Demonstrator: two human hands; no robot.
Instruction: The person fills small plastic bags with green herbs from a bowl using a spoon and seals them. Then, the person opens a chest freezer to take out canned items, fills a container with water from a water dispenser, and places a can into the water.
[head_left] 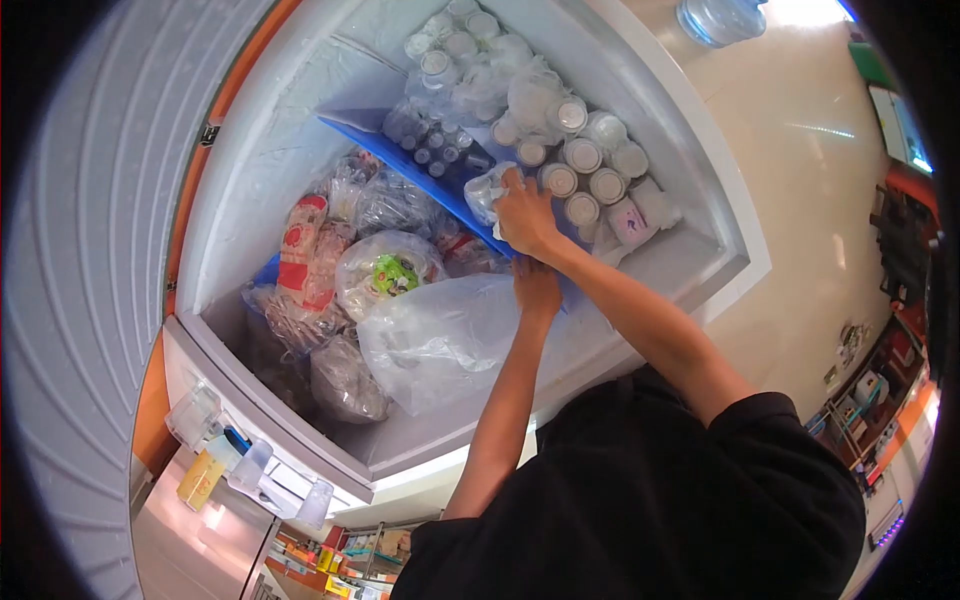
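My right hand (526, 212) is closed on a crumpled clear plastic bag (484, 191) with something whitish in it; its contents are unclear. The bag is beside a blue divider panel (440, 188) inside a chest freezer. Just below, my left hand (538, 286) is at the near end of the divider, its fingers bent over the edge and partly hidden. Several white-lidded cups (583, 154) stand to the right of my right hand. Dark-capped bottles (437, 152) sit beyond the bag. A large clear plastic bag (435, 335) lies left of my left hand.
The freezer's thick rim (715, 190) surrounds everything. Left of the divider are bagged foods, including a red-and-white packet (300, 245) and a bag with a green label (394, 274). A raised ribbed lid (80, 250) fills the left. A water jug (718, 20) stands on the floor.
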